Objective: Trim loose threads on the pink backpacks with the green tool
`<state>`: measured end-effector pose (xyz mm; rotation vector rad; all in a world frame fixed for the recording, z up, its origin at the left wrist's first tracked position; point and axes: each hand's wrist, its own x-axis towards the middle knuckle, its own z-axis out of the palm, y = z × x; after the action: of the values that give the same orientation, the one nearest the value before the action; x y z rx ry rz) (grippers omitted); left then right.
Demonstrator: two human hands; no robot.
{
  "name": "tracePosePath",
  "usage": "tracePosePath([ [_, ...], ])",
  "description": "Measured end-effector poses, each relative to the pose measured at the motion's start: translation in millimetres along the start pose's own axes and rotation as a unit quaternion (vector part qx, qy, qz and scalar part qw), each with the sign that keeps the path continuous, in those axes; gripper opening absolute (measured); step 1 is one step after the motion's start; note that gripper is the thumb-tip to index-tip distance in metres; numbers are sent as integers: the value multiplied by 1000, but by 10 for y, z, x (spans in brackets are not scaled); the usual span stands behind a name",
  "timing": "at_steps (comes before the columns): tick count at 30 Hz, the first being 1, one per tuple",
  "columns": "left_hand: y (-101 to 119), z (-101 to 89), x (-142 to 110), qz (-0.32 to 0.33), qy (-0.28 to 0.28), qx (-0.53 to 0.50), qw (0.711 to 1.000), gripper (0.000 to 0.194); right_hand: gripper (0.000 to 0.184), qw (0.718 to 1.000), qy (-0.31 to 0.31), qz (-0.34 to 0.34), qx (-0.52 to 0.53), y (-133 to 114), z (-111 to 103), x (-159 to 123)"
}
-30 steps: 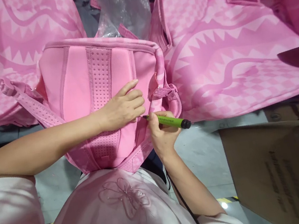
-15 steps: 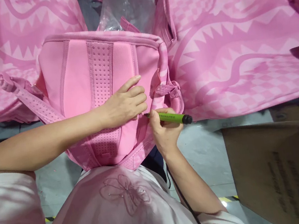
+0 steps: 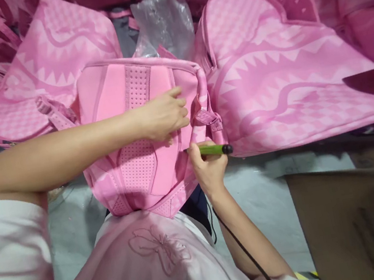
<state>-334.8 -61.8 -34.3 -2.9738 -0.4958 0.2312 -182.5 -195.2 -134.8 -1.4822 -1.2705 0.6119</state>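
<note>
A pink backpack lies on my lap with its padded back panel facing up. My left hand reaches across it, palm down, its fingers bent and pressing on the panel near the right seam. The thumb side points toward me. Just below, my right hand grips a green marker pen, with its black end pointing right. The dark tip is at the panel's lower right edge; whether it touches the fabric I cannot tell. A strap with a buckle hangs on the bag's right side.
Pink shark-mouth backpacks lie on both sides, one at the left and a larger one at the right. A clear plastic bag sits behind. At the lower right stands a cardboard box. A black cable runs beside my right forearm.
The view has shifted, so more bags show at the back. My left hand has slid slightly up the panel, away from the marker tip. My right hand still holds the marker pen.
</note>
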Motion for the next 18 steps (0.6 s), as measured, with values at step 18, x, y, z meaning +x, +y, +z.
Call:
tracePosePath([
  [18, 903, -441, -1439, -415, 111, -98, 898, 32, 27, 877, -190, -440, 36, -773, 230, 237],
])
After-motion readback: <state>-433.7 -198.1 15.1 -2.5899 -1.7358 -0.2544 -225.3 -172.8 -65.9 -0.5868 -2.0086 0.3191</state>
